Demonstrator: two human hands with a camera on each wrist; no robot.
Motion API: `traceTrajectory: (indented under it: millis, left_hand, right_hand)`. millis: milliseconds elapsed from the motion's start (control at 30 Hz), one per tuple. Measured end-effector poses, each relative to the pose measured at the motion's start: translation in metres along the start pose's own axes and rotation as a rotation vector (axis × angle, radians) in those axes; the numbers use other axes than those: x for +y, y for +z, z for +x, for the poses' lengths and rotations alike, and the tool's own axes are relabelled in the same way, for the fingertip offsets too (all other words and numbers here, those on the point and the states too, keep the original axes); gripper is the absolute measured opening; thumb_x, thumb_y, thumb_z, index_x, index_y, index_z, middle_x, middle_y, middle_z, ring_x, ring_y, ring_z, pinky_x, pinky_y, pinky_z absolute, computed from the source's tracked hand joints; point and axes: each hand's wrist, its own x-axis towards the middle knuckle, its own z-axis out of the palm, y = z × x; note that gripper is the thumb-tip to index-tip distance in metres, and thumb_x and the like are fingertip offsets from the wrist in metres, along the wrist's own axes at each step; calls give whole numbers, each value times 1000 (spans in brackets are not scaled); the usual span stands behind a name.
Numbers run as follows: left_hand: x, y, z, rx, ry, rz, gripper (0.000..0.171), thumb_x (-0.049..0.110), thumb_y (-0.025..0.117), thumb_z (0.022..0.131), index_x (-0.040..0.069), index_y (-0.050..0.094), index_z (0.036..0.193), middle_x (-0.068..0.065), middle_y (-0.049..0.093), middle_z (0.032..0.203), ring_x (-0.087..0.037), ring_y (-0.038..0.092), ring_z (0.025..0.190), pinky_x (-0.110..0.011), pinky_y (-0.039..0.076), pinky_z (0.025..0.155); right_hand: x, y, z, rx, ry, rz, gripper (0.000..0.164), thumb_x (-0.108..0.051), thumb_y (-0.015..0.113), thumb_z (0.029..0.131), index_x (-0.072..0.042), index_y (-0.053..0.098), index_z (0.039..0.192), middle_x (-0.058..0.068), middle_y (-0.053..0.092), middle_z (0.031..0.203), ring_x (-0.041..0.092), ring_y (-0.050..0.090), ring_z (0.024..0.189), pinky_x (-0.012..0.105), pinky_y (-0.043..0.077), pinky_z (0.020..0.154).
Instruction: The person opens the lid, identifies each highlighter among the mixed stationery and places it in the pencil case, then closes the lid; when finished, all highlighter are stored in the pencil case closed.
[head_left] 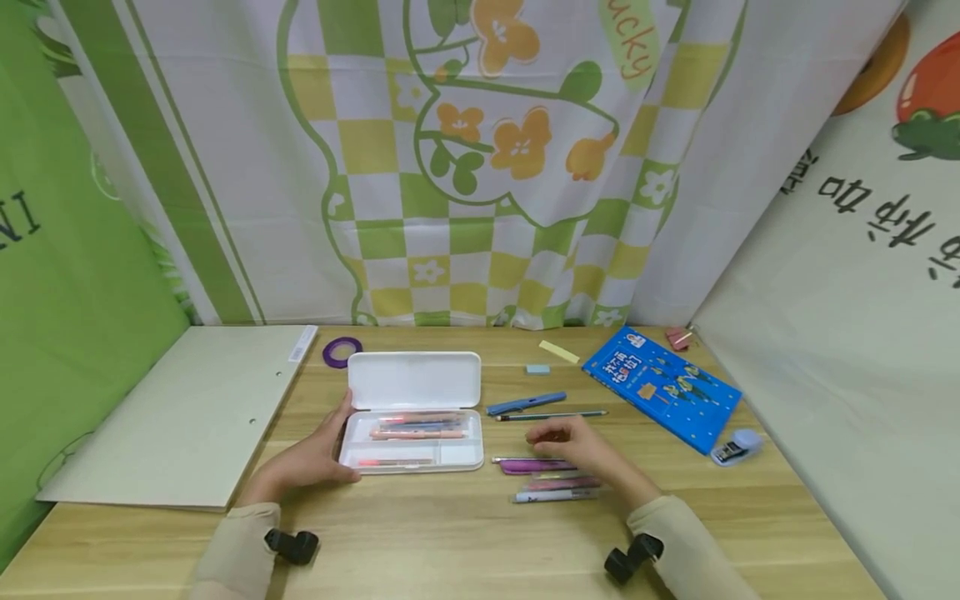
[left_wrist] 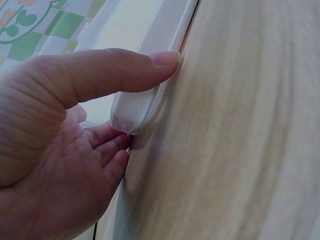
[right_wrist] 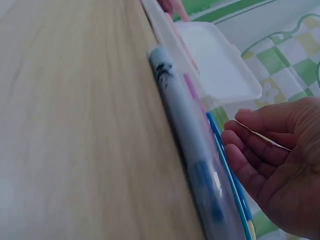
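A white pencil case (head_left: pixel 415 380) lies with its lid folded back, several pens and pencils (head_left: pixel 418 434) inside. My left hand (head_left: pixel 318 450) grips its left end, thumb along the front edge and fingers at the side. In the left wrist view the thumb and fingers span the case's corner (left_wrist: pixel 132 107). My right hand (head_left: pixel 577 447), fingers loosely curled, hovers over a group of pens holding nothing. Below it lie a purple pen (head_left: pixel 517 467), a pink pen (head_left: pixel 562 483) and a white pen (head_left: pixel 543 497). Just beyond are a pencil (head_left: pixel 551 416) and a blue pen (head_left: pixel 527 403).
A large pale board (head_left: pixel 172 417) covers the table's left side. Behind the case lies a purple tape roll (head_left: pixel 342 352). A blue eraser-like block (head_left: pixel 537 369), yellow strip (head_left: pixel 559 352), blue book (head_left: pixel 660 387), small stapler (head_left: pixel 737 447) and pinkish item (head_left: pixel 678 337) lie at the back and right.
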Motion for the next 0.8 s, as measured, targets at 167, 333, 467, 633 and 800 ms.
traceTrajectory:
  millis: [167, 333, 467, 633, 800]
  left_hand:
    - [-1, 0, 0, -5, -7, -6, 126, 15, 82, 70, 0, -17, 147, -35, 3, 149, -51, 0, 137, -63, 5, 109]
    - [0, 0, 0, -4, -3, -2, 126, 14, 82, 69, -2, -17, 146, -33, 13, 147, -51, 2, 137, -63, 5, 109]
    - [2, 0, 0, -7, -2, 2, 125, 14, 81, 70, -3, -17, 146, -34, 15, 147, -50, 3, 137, -62, 5, 109]
    - [2, 0, -1, -6, -7, 4, 125, 14, 81, 70, -2, -17, 146, -33, 17, 146, -50, 4, 137, -62, 5, 109]
    - [2, -1, -1, -6, -9, -6, 126, 13, 81, 70, -2, -17, 146, -32, 18, 145, -50, 4, 137, -62, 4, 109]
  right_hand:
    - [5, -10, -14, 4, 44, -68, 19, -5, 65, 86, 2, 69, 103, 13, 67, 102, 19, 60, 92, 25, 50, 79]
    - [6, -18, -22, -36, -53, -253, 13, -4, 63, 88, -4, 70, 99, 4, 66, 97, 15, 58, 88, 24, 51, 76]
    - [8, -21, -27, -74, -107, -301, 12, -3, 63, 87, -7, 71, 96, 0, 66, 93, 11, 59, 86, 24, 52, 74]
    - [11, -21, -32, -135, -147, -314, 14, -2, 63, 87, -9, 71, 97, -2, 67, 94, 10, 59, 88, 25, 51, 77]
    - [9, -20, -33, -125, -185, -374, 16, 0, 64, 86, -10, 71, 96, -3, 66, 93, 12, 60, 87, 27, 52, 77]
